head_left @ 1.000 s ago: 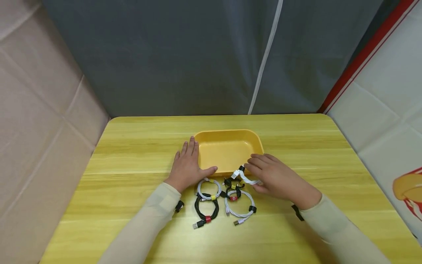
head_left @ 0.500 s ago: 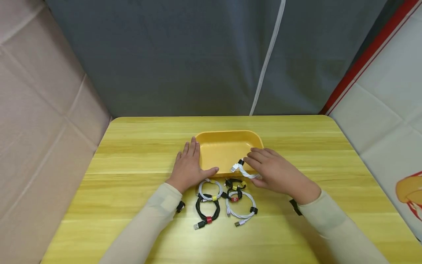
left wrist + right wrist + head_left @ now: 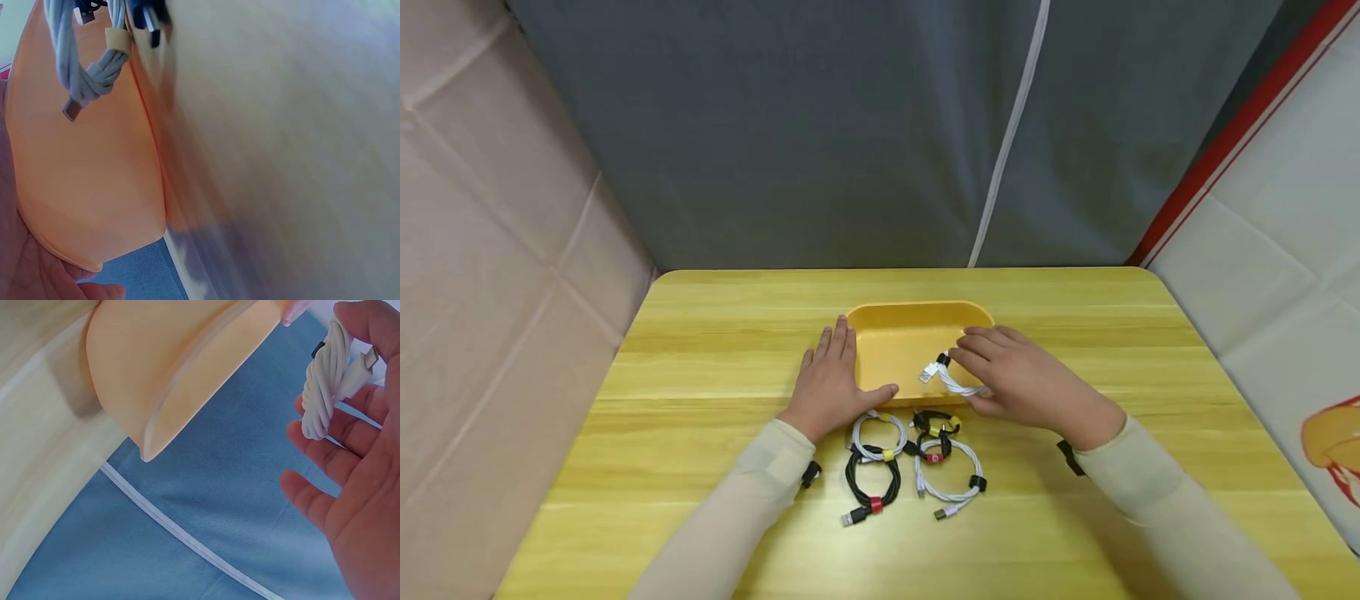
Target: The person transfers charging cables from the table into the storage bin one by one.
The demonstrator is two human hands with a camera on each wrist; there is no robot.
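My right hand (image 3: 1026, 385) pinches a coiled white USB cable (image 3: 951, 379) by its black tie over the yellow tray (image 3: 898, 321), at about 4 o'clock inside the rim, not yet let go. My left hand (image 3: 829, 383) lies flat and spread against the tray's 9 o'clock wall. By my judgement this is early work: four bundled cables (image 3: 910, 457), two white and two black, wait on the counter (image 3: 715, 350) at the tray's 6 o'clock.

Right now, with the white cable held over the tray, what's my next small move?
Probably lower it and let go. The right hand pinches the coiled white cable above the yellow tray, which the left hand steadies; four more coils lie in front.
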